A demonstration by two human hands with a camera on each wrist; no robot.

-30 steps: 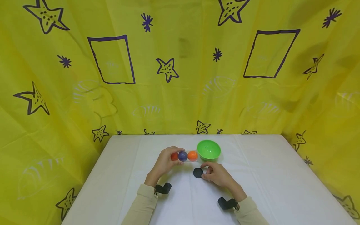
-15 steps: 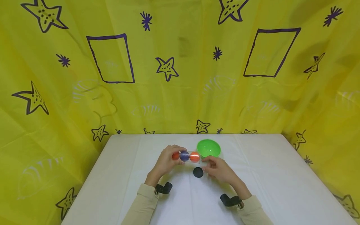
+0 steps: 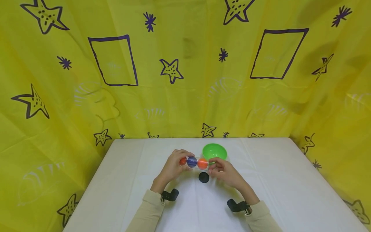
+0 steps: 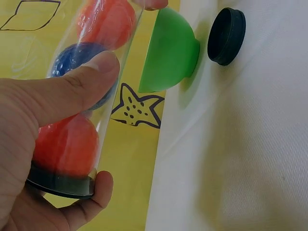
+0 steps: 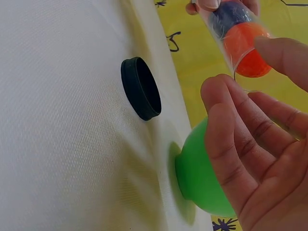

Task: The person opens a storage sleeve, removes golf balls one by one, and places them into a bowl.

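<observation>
Left hand (image 3: 172, 165) grips clear tube (image 3: 197, 163) of balls (image 3: 191, 161), lower centre of head view, right hand (image 3: 225, 173) relaxed at its uncapped mouth; likely unloading step, next move probably calling for slow tilt.

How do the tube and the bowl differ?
The tube is clear and slim; the bowl is green and wide. The left hand holds the tube tipped sideways; the bowl stands upright on the table. The tube has balls inside; the bowl shows none. Both have an open mouth.
</observation>
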